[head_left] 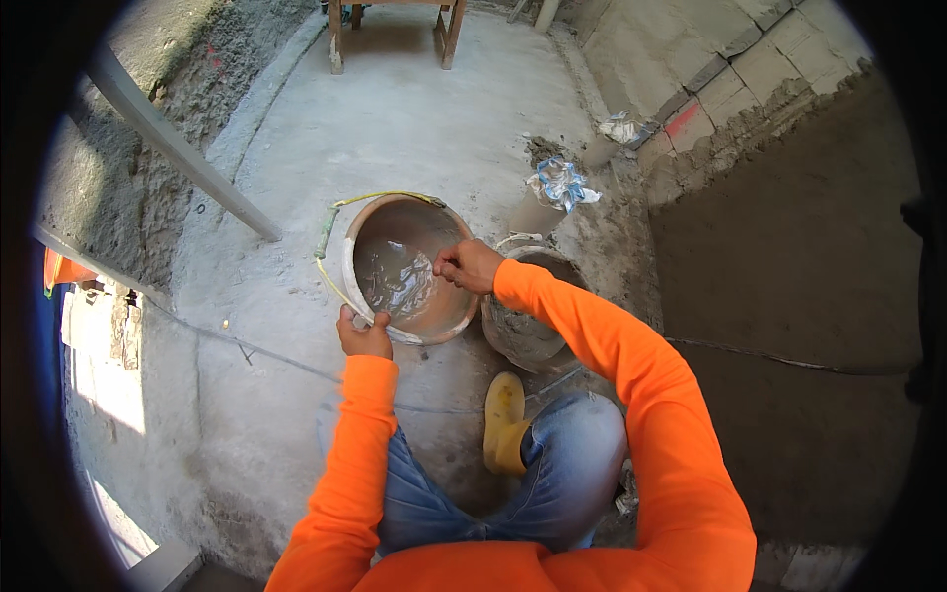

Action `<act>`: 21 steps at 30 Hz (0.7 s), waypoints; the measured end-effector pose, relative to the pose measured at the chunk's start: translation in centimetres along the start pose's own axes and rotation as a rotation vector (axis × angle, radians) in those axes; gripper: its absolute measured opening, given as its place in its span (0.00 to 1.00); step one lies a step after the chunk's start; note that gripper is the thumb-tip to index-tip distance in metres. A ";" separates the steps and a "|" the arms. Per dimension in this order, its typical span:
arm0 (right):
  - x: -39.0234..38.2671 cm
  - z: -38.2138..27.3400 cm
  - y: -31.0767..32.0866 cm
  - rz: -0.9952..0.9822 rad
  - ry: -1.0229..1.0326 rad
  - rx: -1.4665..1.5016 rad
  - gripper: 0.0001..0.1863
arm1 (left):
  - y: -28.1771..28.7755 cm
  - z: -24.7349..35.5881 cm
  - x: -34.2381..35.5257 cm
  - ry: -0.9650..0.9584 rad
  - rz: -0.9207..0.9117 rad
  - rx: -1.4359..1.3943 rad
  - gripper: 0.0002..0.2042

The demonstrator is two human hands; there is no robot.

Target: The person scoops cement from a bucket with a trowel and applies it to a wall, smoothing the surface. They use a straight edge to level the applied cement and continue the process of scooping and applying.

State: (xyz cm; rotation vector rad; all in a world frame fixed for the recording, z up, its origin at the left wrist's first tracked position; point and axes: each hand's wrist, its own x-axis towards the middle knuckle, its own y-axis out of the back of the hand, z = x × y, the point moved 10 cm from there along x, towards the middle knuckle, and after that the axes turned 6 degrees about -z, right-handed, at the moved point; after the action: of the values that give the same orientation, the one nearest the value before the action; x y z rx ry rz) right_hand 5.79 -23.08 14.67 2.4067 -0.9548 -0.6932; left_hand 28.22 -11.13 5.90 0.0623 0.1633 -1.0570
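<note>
On the left, a slanting pole [187, 163] stands well apart from the work on the pale concrete floor [266, 414]. Nearer the middle, a wire handle with a green grip [327, 229] lies over the far left side of a wide bucket [424, 219]. Keeping that handle folded outward, clear of the opening, leaves the wrists free.

The person's left hand [365, 335] grips the bucket's near left rim. That is a sound brace: a firm hold there should stop the bucket turning or sliding while the other hand works. The bucket sits in front of the person, and wet, shiny grey liquid [402, 281] covers its bottom.

The right hand [469, 266] is over the bucket's right side with its fingers bent; whether they hold anything cannot be told. The step in hand seems to be working inside the bucket. Small, even movements kept low along the wall would likely limit splashing, and the sleeve is best held above the wet surface.

Just to the right, a second bucket [545, 259] with grey material inside sits under the right forearm, so the elbow should stay high. Farther right, bare pipe stubs topped with crumpled plastic [562, 184] stand out of the way.
</note>
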 end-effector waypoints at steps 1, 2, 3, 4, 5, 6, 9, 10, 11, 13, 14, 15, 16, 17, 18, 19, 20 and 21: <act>2.8 0.0 -2.5 -0.020 0.046 -0.083 0.10 | -0.6 1.0 -0.4 -0.055 -0.052 -0.161 0.29; 5.1 1.3 -5.1 -0.045 0.003 -0.195 0.11 | -0.7 1.2 -0.7 -0.018 -0.038 -0.156 0.30; 6.9 1.6 -7.0 0.019 0.046 -0.353 0.10 | -0.6 1.7 -0.9 -0.006 -0.038 -0.180 0.30; 8.1 2.7 -9.2 0.045 0.010 -0.443 0.09 | -0.5 2.0 -1.2 0.025 -0.037 -0.222 0.30; 9.2 3.6 -10.8 0.064 -0.033 -0.536 0.09 | -0.8 2.8 -1.5 -0.005 -0.082 -0.265 0.29; 10.2 4.9 -11.8 0.035 -0.144 -0.644 0.09 | -1.0 3.3 -1.7 -0.009 -0.087 -0.244 0.28; 10.6 3.0 -12.6 -0.100 -0.067 -0.417 0.11 | -0.5 4.1 -2.1 0.005 -0.103 -0.312 0.27; 9.8 2.9 -11.5 -0.109 -0.180 -0.089 0.15 | 0.2 4.5 -2.3 -0.018 -0.087 -0.285 0.26; 8.9 3.1 -9.8 -0.182 -0.336 0.217 0.21 | 0.4 4.4 -2.1 -0.003 -0.074 -0.280 0.25; 5.6 0.4 -6.7 -0.312 -0.419 0.500 0.29 | 0.7 3.3 -1.9 0.079 -0.051 -0.230 0.21; 3.8 -1.6 -4.8 -0.321 -0.361 0.609 0.30 | 0.8 3.0 -1.7 0.072 -0.038 -0.269 0.20; 1.8 -2.9 -2.4 -0.303 -0.308 0.615 0.30 | 0.8 2.6 -1.3 0.063 -0.028 -0.311 0.19; -0.8 -3.0 -0.6 -0.278 -0.354 0.573 0.28 | 0.5 2.4 -0.9 0.028 -0.048 -0.385 0.19; -3.0 -3.0 1.1 -0.262 -0.350 0.547 0.26 | 0.7 1.4 -0.5 0.077 -0.012 -0.371 0.19; -4.8 -3.2 2.6 -0.254 -0.304 0.540 0.25 | 1.0 0.3 0.1 0.123 0.033 -0.295 0.19; -6.5 -2.3 3.4 -0.216 -0.323 0.485 0.21 | 1.2 -0.7 0.6 0.155 0.062 -0.251 0.19; -8.0 -1.4 3.6 -0.184 -0.298 0.453 0.18 | 1.4 -1.9 1.0 0.209 0.099 -0.207 0.19; -9.4 -0.7 3.9 -0.160 -0.234 0.441 0.16 | 1.4 -2.9 1.5 0.222 0.130 -0.215 0.19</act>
State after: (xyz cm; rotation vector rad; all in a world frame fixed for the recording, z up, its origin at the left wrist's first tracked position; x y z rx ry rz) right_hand -1.61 -18.70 20.07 2.8576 -1.1119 -0.9187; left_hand 29.83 -11.32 2.79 -0.0044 0.4670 -0.8959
